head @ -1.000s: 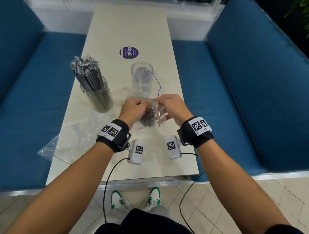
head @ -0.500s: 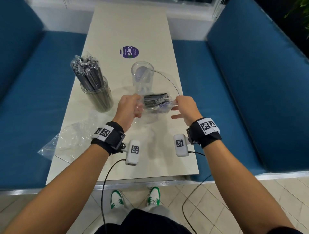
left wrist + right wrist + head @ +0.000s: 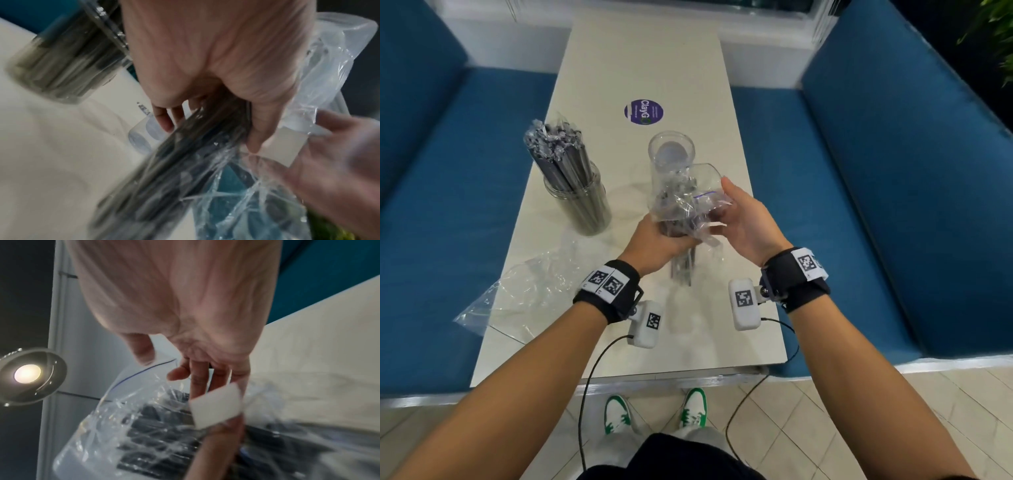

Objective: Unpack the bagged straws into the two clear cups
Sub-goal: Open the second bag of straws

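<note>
Head view: bare pale worktop [image 3: 688,346] is being left free toward its near edge. The bundle of dark straws [image 3: 677,219] is being gripped by the curled left hand [image 3: 654,241]; its clear plastic bag [image 3: 698,205] is being pinched by the right hand [image 3: 748,224], just before the empty clear cup [image 3: 671,154].

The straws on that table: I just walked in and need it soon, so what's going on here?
A person is unpacking dark straws. Their left hand grips a bundle of dark straws partly inside a clear zip bag, which the right hand holds. The clear cup on the left already holds straws; the second clear cup stands empty behind the hands. An empty clear bag lies on the white table.
</note>
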Tool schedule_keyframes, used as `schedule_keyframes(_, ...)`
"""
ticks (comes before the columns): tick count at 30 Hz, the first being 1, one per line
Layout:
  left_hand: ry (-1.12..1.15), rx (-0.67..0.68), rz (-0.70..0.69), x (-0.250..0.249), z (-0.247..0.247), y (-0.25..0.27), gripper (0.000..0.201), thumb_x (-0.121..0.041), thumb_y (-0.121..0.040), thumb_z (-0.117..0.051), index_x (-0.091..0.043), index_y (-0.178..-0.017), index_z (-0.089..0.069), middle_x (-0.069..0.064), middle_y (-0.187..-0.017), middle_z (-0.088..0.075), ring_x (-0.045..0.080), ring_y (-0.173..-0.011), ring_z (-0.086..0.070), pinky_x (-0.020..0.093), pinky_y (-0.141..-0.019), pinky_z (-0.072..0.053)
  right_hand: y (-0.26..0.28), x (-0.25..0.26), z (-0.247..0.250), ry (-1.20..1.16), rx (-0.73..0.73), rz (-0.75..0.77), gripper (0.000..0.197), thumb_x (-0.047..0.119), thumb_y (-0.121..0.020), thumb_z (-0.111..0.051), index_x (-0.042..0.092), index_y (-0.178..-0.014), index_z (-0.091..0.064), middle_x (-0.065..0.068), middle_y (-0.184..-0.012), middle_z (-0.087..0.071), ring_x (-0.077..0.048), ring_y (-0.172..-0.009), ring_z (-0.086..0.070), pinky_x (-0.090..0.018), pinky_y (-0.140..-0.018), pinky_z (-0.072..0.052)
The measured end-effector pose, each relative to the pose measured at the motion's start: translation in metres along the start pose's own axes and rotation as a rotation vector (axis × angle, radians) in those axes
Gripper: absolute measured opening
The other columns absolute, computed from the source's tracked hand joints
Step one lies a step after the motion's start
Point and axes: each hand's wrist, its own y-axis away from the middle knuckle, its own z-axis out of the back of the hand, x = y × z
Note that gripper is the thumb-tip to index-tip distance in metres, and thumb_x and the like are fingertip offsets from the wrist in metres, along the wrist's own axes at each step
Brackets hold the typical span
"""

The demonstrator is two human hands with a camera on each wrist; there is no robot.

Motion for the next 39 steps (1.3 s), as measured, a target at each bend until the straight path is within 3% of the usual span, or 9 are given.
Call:
schedule_keyframes(5, 0.025, -0.037, -0.012, -0.011, 0.004, -0.002, 0.029, -0.006, -0.092, -0.083, -0.005, -0.119, -0.071, -0.018, -0.09, -0.08, -0.006, -0.087, -0.074, 0.013, -0.078, -0.055, 0.001, -0.029, -0.006, 0.454, -0.051, 0.244, 0.057, 0.057, -0.083, -0.073, 0.026, -0.13, -0.06, 0.001, -0.126, -0.067, -0.011, -0.103, -0.063, -0.031, -0.09, -0.054)
schedule_keyframes(8, -0.02, 0.001, -0.025, -0.012, 0.002, -0.004, 0.05, -0.009, -0.083, -0.088, -0.011, -0.13, -0.071, -0.005, -0.108, -0.082, 0.007, -0.102, -0.077, 0.026, -0.088, -0.061, -0.001, -0.038, -0.02, 0.352, -0.152, 0.383, 0.022, 0.027, -0.095, -0.074, 0.016, -0.114, -0.071, -0.006, -0.109, -0.075, -0.024, -0.092, -0.073, -0.042, -0.08, -0.062)
schedule_keyframes(13, -0.047, -0.04, 0.039, -0.006, 0.007, -0.007, 0.065, -0.044, -0.074, -0.093, -0.019, -0.129, -0.07, -0.005, -0.108, -0.079, 0.005, -0.093, -0.074, 0.025, -0.081, -0.055, 0.001, -0.044, -0.023, 0.405, -0.346, 0.542, 0.018, 0.008, -0.101, -0.066, 0.021, -0.093, -0.075, 0.001, -0.093, -0.072, -0.003, -0.081, -0.068, -0.02, -0.071, -0.054)
schedule_keyframes(17, 0.06, -0.079, 0.061, -0.012, 0.011, -0.01, 0.071, -0.016, -0.07, -0.1, -0.027, -0.126, -0.058, 0.006, -0.119, -0.076, 0.024, -0.11, -0.077, 0.039, -0.089, -0.064, 0.002, -0.058, -0.024, 0.479, -0.269, 0.432, 0.017, 0.008, -0.1, -0.068, 0.018, -0.103, -0.081, 0.006, -0.112, -0.074, -0.021, -0.107, -0.073, -0.029, -0.082, -0.062)
schedule_keyframes(19, 0.137, 0.022, 0.059, -0.017, 0.011, -0.008, 0.075, -0.004, -0.069, -0.09, -0.004, -0.134, -0.052, 0.009, -0.113, -0.076, 0.023, -0.105, -0.078, 0.037, -0.082, -0.065, 0.001, -0.06, -0.027, 0.521, -0.256, 0.382, 0.03, 0.014, -0.097, -0.072, 0.042, -0.106, -0.074, 0.011, -0.116, -0.071, -0.023, -0.112, -0.07, -0.045, -0.091, -0.062)
schedule_keyframes(22, 0.3, 0.064, 0.095, -0.023, 0.01, -0.003, 0.059, -0.004, -0.07, -0.07, 0.005, -0.125, -0.049, 0.001, -0.091, -0.074, 0.011, -0.086, -0.075, 0.025, -0.071, -0.059, -0.001, -0.053, -0.031, 0.536, -0.222, 0.332, 0.024, 0.034, -0.094, -0.071, 0.053, -0.105, -0.062, 0.021, -0.114, -0.064, -0.025, -0.113, -0.067, -0.056, -0.095, -0.058)
schedule_keyframes(27, 0.442, -0.151, 0.159, -0.03, 0.002, 0.003, 0.018, -0.021, -0.093, -0.08, -0.016, -0.109, -0.078, 0.005, -0.095, -0.081, 0.022, -0.078, -0.071, 0.034, -0.064, -0.055, 0.003, -0.035, -0.044, 0.577, -0.142, 0.252, 0.025, 0.04, -0.096, -0.063, 0.026, -0.117, -0.066, -0.009, -0.108, -0.074, -0.02, -0.099, -0.072, -0.058, -0.092, -0.058)
schedule_keyframes(34, 0.502, -0.142, 0.192, -0.043, 0.0, 0.004, 0.016, -0.007, -0.103, -0.065, -0.017, -0.112, -0.073, 0.0, -0.093, -0.077, 0.016, -0.084, -0.077, 0.039, -0.067, -0.064, 0.016, -0.045, -0.042, 0.558, 0.021, 0.233, 0.082, 0.015, -0.082, -0.089, 0.025, -0.144, -0.037, 0.003, -0.141, -0.051, 0.029, -0.106, -0.052, -0.003, -0.083, -0.05)
schedule_keyframes(39, 0.393, 0.005, 0.139, -0.035, -0.002, 0.004, 0.057, -0.019, -0.091, -0.077, -0.011, -0.144, -0.057, 0.008, -0.124, -0.073, 0.015, -0.11, -0.073, 0.033, -0.086, -0.063, 0.011, -0.049, -0.04, 0.67, -0.123, 0.226, 0.071, 0.028, -0.077, -0.086, 0.017, -0.136, -0.048, -0.003, -0.119, -0.07, -0.017, -0.1, -0.074, -0.047, -0.089, -0.063)
